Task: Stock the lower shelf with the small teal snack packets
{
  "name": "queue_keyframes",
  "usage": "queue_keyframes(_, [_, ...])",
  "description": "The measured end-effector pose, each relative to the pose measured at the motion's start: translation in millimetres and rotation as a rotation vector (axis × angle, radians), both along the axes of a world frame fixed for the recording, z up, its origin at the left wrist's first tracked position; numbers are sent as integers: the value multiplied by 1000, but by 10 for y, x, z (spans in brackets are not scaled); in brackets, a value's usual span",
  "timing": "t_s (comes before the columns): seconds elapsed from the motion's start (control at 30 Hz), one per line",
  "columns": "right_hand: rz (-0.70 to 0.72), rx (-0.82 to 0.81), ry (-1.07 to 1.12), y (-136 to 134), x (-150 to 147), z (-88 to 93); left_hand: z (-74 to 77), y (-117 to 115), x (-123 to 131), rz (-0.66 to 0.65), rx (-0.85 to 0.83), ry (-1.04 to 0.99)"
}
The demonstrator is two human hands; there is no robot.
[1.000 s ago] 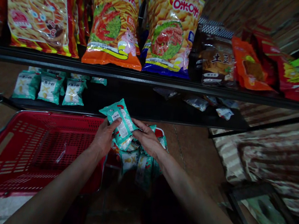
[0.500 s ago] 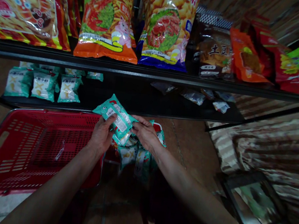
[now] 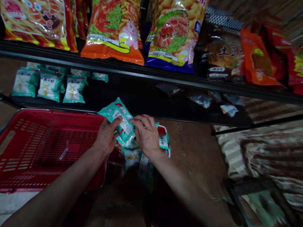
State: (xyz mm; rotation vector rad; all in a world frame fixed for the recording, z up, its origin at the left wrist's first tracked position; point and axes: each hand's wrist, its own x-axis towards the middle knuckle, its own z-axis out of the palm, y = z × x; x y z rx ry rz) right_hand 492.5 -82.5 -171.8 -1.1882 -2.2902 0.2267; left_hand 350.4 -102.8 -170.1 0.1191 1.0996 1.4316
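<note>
A teal snack bag (image 3: 123, 121) is tilted between my hands, its printed label side facing up. My left hand (image 3: 105, 137) grips its lower left side, thumb pressed flat on top. At the bag's right end, the fingers of my right hand (image 3: 147, 137) are curled in against the edge; its fingertips are partly hidden. Just beneath lie several more teal-and-white snack bags (image 3: 133, 157), piled in and around a red container with a pale rim (image 3: 169, 152). My hands and the held bag cover part of this pile.
An empty-looking red shopping basket (image 3: 5, 168) stands at left. Several matching bags (image 3: 49, 86) line the lower black shelf (image 3: 130, 103), with small packets (image 3: 198, 98) farther right. Large chip bags (image 3: 114, 14) fill the upper shelf (image 3: 134, 71). Striped cloth (image 3: 273, 149) hangs at right.
My right hand has turned, its back now facing up and its fingers curled closer over the bag's right end. My left hand keeps its grip. The whole view has shifted slightly.
</note>
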Motion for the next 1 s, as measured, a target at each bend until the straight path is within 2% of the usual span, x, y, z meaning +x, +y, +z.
queue_keyframes(0.13, [65,-93,-53,-39,-32,-27,29,-8,-5,-1,-15,71])
queue_keyframes(0.27, [167,-290,57,-89,-52,-16,63,3,-34,-1,-42,125])
queue_keyframes(0.33, [174,-405,122,-108,-59,-5,81,5,-43,-7,-40,121])
queue_keyframes(0.5, [10,-637,271,-114,-89,-30,100,-3,-29,-52,-10,128])
queue_keyframes(0.6, [-48,-655,334,-102,-103,-44,100,-10,-15,-73,13,156])
queue_keyframes(0.77, [-68,-671,488,-75,-104,-29,108,-16,-19,-74,46,206])
queue_keyframes(0.9, [-172,-814,788,-50,-131,-21,95,7,-49,-33,43,226])
queue_keyframes(1.0, [-294,-1035,1135,-31,-155,-13,98,42,-86,60,-19,232])
